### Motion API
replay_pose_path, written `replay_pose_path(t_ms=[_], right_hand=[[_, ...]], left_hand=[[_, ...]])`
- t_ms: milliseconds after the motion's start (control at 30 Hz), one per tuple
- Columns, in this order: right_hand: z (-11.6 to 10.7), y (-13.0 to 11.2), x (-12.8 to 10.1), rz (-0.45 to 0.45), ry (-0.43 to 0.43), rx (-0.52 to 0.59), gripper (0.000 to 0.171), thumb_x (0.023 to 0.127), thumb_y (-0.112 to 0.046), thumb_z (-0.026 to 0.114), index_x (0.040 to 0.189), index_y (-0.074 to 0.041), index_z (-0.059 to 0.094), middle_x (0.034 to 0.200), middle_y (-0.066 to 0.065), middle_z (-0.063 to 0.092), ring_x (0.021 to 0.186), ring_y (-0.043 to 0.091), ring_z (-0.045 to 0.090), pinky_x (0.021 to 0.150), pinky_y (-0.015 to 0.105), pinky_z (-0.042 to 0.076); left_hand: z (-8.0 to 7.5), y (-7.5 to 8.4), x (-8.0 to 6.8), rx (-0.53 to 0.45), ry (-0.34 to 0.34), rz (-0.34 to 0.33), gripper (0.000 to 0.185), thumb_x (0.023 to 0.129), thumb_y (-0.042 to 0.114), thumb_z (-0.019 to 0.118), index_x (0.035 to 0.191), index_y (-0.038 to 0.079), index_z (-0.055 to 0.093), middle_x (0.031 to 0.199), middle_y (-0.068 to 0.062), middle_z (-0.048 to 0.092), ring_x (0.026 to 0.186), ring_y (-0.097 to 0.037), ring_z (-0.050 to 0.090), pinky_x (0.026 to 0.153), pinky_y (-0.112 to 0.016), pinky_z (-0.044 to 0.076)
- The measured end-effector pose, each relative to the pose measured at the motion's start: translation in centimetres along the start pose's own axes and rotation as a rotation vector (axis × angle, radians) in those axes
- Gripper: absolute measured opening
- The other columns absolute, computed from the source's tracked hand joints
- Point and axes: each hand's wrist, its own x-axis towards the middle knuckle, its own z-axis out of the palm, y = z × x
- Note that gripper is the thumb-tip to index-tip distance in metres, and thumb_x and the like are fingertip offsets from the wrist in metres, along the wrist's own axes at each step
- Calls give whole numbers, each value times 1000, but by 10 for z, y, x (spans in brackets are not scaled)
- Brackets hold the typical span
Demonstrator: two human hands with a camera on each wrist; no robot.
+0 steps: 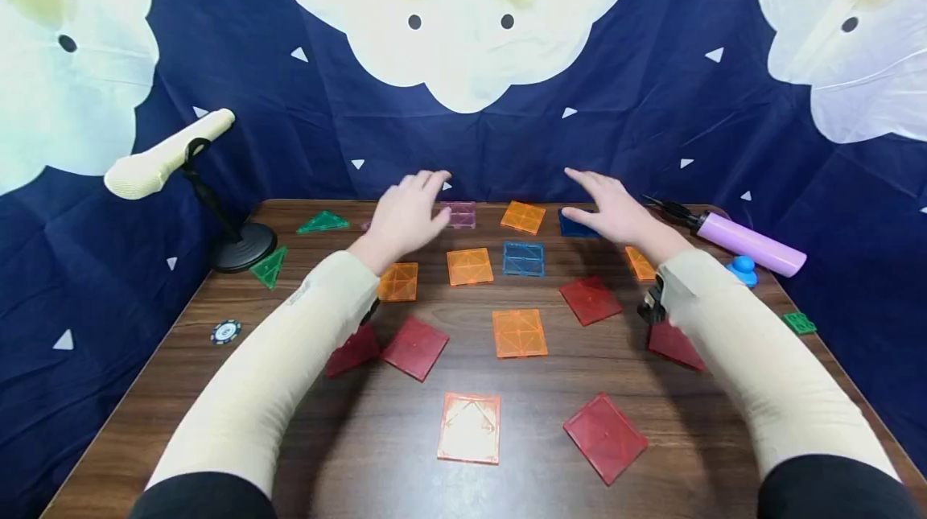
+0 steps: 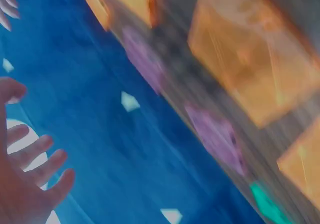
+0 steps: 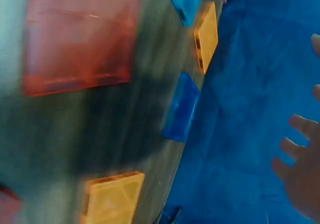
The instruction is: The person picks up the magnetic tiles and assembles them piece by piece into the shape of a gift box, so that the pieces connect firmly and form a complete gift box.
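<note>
Nearest you lies a pale orange tile (image 1: 469,427) on the table (image 1: 362,455). Beyond it, your left hand (image 1: 405,215) and right hand (image 1: 611,207) hover spread, holding nothing, flanking the far orange tile (image 1: 523,216). Lower your fingers slowly, since the tiles look slippery.

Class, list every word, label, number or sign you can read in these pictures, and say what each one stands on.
None can be read.
The poker chip at the table's left edge bears edge markings, too small to read.
The tiles, such as the orange tile, show only moulded line patterns.
The backdrop carries drawn cloud faces and white triangles, no writing.
Both wrist views are too blurred to show any text.
</note>
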Motion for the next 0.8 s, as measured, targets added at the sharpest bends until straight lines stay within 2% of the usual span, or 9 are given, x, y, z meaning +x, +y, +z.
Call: replay_pose_path(t_ms=[67,200,300,367,467,567,667,800], right_hand=[[7,0,-11,-53,1,70,71,104,-36,60,162,-10,28,157,24,34,124,50,47,109,61,30],[25,7,-39,-107,-22,168,56,102,-24,64,151,-5,45,148,19,49,111,44,57,102,56,40],[37,12,-61,-121,-57,213,44,101,-15,66,142,-3,56,144,17,56,134,39,48,109,59,37],[43,13,-73,-140,-84,235,39,99,-10,67,136,-1,60,139,17,60,133,38,50,108,59,37],[51,16,-84,-182,-110,232,41,94,-6,73,133,0,62,139,20,58,132,40,50,108,60,37],[57,17,-91,-198,-163,213,49,90,-8,78,136,-4,60,148,25,48,137,45,43,110,63,33],[61,19,-96,-193,-220,195,57,87,-9,80,139,-7,58,154,28,39,141,50,36,110,67,30],[66,19,-101,-198,-219,157,56,84,-8,83,135,-7,61,149,29,45,137,52,39,108,68,32]], left_hand=[[5,14,-11,-56,0,39,54,97,28,60,146,9,49,138,-13,58,123,-36,56,95,-52,49],[19,45,-34,-187,-71,87,47,95,24,67,138,10,57,134,-11,63,117,-29,61,93,-47,53],[32,66,-49,-281,-157,126,44,94,23,71,135,10,61,133,-9,64,108,-25,64,87,-43,55],[40,77,-60,-325,-227,154,43,94,23,73,133,10,62,132,-8,64,106,-23,64,86,-41,55],[49,89,-71,-360,-302,193,45,93,24,75,133,8,62,132,-7,63,113,-22,63,93,-39,53],[53,99,-78,-367,-366,229,54,91,30,78,137,9,60,138,-8,59,126,-24,56,104,-39,46],[55,107,-81,-348,-425,270,64,89,36,80,142,10,58,144,-11,54,131,-28,52,109,-39,42],[58,114,-84,-296,-466,314,60,88,32,79,140,9,60,143,-13,54,127,-29,52,106,-37,44]])
